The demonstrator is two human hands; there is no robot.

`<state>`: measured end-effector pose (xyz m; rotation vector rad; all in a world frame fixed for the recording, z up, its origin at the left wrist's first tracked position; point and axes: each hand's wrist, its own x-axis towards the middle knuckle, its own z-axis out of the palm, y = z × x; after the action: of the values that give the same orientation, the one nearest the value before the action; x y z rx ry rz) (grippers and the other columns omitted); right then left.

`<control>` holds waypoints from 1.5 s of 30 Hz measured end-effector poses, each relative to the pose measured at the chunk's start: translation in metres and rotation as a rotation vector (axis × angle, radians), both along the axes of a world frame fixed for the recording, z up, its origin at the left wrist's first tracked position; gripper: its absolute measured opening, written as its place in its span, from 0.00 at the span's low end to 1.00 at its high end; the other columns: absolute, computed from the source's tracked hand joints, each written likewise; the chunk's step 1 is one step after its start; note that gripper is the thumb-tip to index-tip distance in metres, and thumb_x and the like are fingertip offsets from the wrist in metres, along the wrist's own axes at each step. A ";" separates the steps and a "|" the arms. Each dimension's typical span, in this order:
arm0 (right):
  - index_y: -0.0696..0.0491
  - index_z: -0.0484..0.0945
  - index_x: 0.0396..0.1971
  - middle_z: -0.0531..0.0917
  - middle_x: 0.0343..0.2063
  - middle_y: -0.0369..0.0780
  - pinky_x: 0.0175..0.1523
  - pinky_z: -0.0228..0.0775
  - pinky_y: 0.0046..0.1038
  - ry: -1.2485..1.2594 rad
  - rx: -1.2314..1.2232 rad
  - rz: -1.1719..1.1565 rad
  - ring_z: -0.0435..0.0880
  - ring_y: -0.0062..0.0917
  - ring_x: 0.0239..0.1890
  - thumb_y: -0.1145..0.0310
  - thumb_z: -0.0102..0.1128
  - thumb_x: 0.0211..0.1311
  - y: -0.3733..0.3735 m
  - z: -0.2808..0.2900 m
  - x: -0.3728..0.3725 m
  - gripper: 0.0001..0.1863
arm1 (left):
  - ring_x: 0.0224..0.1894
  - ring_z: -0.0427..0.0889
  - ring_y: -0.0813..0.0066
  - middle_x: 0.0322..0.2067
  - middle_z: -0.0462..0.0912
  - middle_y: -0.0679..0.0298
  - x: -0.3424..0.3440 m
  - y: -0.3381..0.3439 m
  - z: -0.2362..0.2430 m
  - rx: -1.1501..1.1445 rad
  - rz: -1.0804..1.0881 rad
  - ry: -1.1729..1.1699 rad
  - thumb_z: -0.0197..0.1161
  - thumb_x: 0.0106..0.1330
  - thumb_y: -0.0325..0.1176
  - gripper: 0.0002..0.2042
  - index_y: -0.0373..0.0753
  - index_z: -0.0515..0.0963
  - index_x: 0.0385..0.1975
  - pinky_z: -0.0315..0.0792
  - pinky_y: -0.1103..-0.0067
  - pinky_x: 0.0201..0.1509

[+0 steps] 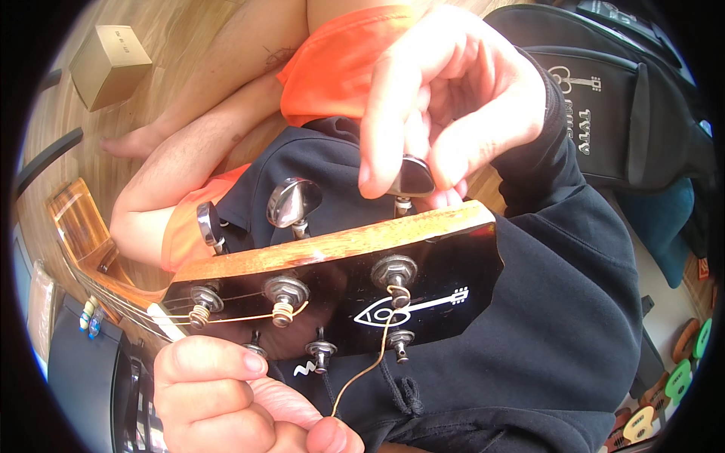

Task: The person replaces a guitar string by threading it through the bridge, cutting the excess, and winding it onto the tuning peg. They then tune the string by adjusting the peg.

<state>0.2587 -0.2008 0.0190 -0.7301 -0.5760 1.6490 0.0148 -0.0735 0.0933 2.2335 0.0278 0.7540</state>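
A guitar headstock point(340, 272), glossy black on its face with an orange-brown wooden edge, lies across the middle. My right hand point(461, 106) is closed around the rightmost tuning peg point(414, 178) on its upper edge, thumb and fingers on the dark button. From that peg's post point(400, 294) a gold-coloured guitar string point(380, 351) curves down to my left hand point(234, 400). The left fingers are curled, pinching the string low in the picture. Strings are wound around the two upper posts point(282, 308) farther left. A lower-row post point(402, 349) at the right carries no visible string.
A black instrument bag point(604, 113) is at the upper right, and a cardboard box point(113, 68) stands on the wooden floor point(189, 45). Several small coloured guitar shapes point(676, 381) line the lower right edge. Dark equipment point(79, 385) is at the lower left.
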 end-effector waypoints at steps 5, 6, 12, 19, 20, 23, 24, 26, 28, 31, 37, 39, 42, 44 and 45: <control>0.66 0.80 0.34 0.83 0.25 0.41 0.26 0.72 0.14 -0.266 0.217 0.088 0.80 0.16 0.22 0.75 0.70 0.53 0.016 -0.001 0.002 0.12 | 0.16 0.52 0.75 0.15 0.49 0.70 0.002 -0.003 0.000 0.001 0.008 0.000 0.50 0.57 0.31 0.09 0.44 0.62 0.16 0.55 0.76 0.22; 0.66 0.80 0.34 0.83 0.24 0.40 0.27 0.71 0.14 -0.250 0.175 0.092 0.79 0.15 0.22 0.75 0.70 0.52 0.016 0.000 0.001 0.12 | 0.16 0.52 0.75 0.15 0.49 0.70 0.003 -0.002 -0.001 0.003 0.008 0.004 0.50 0.57 0.31 0.09 0.44 0.62 0.16 0.55 0.76 0.22; 0.67 0.81 0.36 0.82 0.24 0.39 0.30 0.70 0.15 0.087 -0.338 0.156 0.78 0.14 0.23 0.75 0.72 0.51 0.017 0.033 0.015 0.14 | 0.16 0.51 0.75 0.15 0.49 0.70 0.004 0.001 -0.006 -0.005 0.012 -0.045 0.49 0.57 0.31 0.11 0.44 0.59 0.15 0.54 0.75 0.22; 0.65 0.81 0.34 0.82 0.24 0.40 0.29 0.70 0.14 0.046 0.061 -0.010 0.80 0.15 0.26 0.76 0.74 0.48 0.003 -0.013 -0.004 0.14 | 0.13 0.55 0.78 0.11 0.56 0.71 0.016 0.004 0.003 -0.120 -0.081 -0.067 0.52 0.58 0.27 0.13 0.43 0.62 0.11 0.64 0.78 0.20; 0.64 0.81 0.33 0.82 0.23 0.39 0.28 0.70 0.15 0.072 -0.067 -0.016 0.80 0.15 0.24 0.76 0.74 0.49 0.003 -0.002 -0.008 0.13 | 0.11 0.57 0.80 0.08 0.60 0.71 0.022 0.005 0.005 -0.176 -0.124 -0.071 0.53 0.57 0.24 0.14 0.42 0.64 0.10 0.69 0.80 0.20; 0.63 0.80 0.29 0.82 0.21 0.38 0.25 0.69 0.15 0.089 -0.098 -0.109 0.79 0.15 0.21 0.75 0.74 0.49 0.001 0.002 -0.020 0.11 | 0.08 0.51 0.82 0.06 0.51 0.73 0.030 0.002 -0.002 -0.154 -0.092 -0.188 0.53 0.53 0.25 0.17 0.44 0.53 0.09 0.68 0.79 0.17; 0.63 0.80 0.28 0.83 0.22 0.38 0.26 0.70 0.15 0.058 -0.089 -0.059 0.80 0.15 0.21 0.74 0.74 0.49 0.011 0.018 -0.010 0.11 | 0.12 0.56 0.82 0.07 0.55 0.75 0.021 -0.001 0.006 -0.180 -0.033 -0.021 0.59 0.53 0.28 0.17 0.45 0.58 0.09 0.69 0.79 0.22; 0.63 0.80 0.28 0.83 0.22 0.38 0.26 0.71 0.15 0.026 -0.098 -0.065 0.80 0.15 0.22 0.74 0.75 0.49 0.010 0.019 -0.009 0.11 | 0.20 0.67 0.81 0.10 0.64 0.79 -0.005 -0.006 0.026 -0.230 0.088 0.314 0.72 0.51 0.34 0.17 0.48 0.68 0.11 0.71 0.79 0.32; 0.63 0.80 0.28 0.83 0.22 0.39 0.27 0.71 0.15 0.006 -0.111 -0.139 0.81 0.15 0.23 0.74 0.75 0.49 -0.001 0.006 -0.020 0.12 | 0.21 0.63 0.82 0.10 0.59 0.81 -0.004 -0.006 0.024 -0.212 0.073 0.288 0.72 0.49 0.36 0.16 0.51 0.69 0.10 0.64 0.82 0.29; 0.63 0.81 0.29 0.84 0.23 0.39 0.28 0.72 0.15 -0.071 -0.053 -0.121 0.82 0.16 0.24 0.74 0.75 0.48 0.004 0.010 -0.013 0.12 | 0.21 0.62 0.83 0.09 0.57 0.82 -0.005 -0.007 0.018 -0.193 0.075 0.232 0.73 0.48 0.36 0.15 0.53 0.70 0.10 0.63 0.84 0.29; 0.63 0.81 0.28 0.84 0.24 0.40 0.29 0.73 0.16 -0.113 0.112 -0.176 0.82 0.17 0.25 0.74 0.76 0.47 0.002 -0.007 -0.018 0.12 | 0.12 0.55 0.82 0.07 0.54 0.76 0.021 0.000 0.003 -0.175 -0.041 -0.062 0.59 0.51 0.28 0.17 0.46 0.58 0.09 0.66 0.81 0.21; 0.62 0.81 0.28 0.84 0.24 0.40 0.29 0.72 0.16 -0.084 0.053 -0.187 0.82 0.17 0.25 0.73 0.76 0.48 0.005 0.005 -0.018 0.12 | 0.08 0.51 0.82 0.06 0.51 0.73 0.030 0.001 -0.002 -0.160 -0.094 -0.200 0.53 0.54 0.24 0.17 0.44 0.54 0.09 0.67 0.80 0.17; 0.62 0.81 0.28 0.83 0.24 0.39 0.29 0.72 0.16 -0.273 0.027 -0.067 0.81 0.16 0.25 0.72 0.76 0.48 0.006 0.014 -0.004 0.12 | 0.08 0.50 0.82 0.06 0.51 0.74 0.029 0.003 -0.003 -0.140 -0.108 -0.205 0.52 0.55 0.24 0.17 0.44 0.53 0.09 0.67 0.80 0.17; 0.61 0.81 0.28 0.83 0.24 0.39 0.29 0.71 0.16 -0.314 0.028 -0.052 0.81 0.16 0.25 0.71 0.76 0.49 0.005 0.014 -0.003 0.12 | 0.08 0.50 0.82 0.06 0.51 0.74 0.030 0.005 -0.005 -0.128 -0.131 -0.220 0.52 0.55 0.24 0.17 0.44 0.54 0.09 0.67 0.80 0.17; 0.61 0.81 0.28 0.83 0.24 0.39 0.29 0.70 0.16 -0.252 0.016 -0.091 0.80 0.16 0.24 0.70 0.75 0.49 0.004 0.013 -0.008 0.12 | 0.08 0.50 0.82 0.06 0.52 0.74 0.030 0.005 -0.005 -0.132 -0.131 -0.225 0.52 0.55 0.24 0.17 0.44 0.54 0.09 0.67 0.80 0.17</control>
<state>0.2510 -0.1972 0.0318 -0.9466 -0.7222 1.4768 0.0451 -0.0689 0.0879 1.9942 -0.1714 0.8999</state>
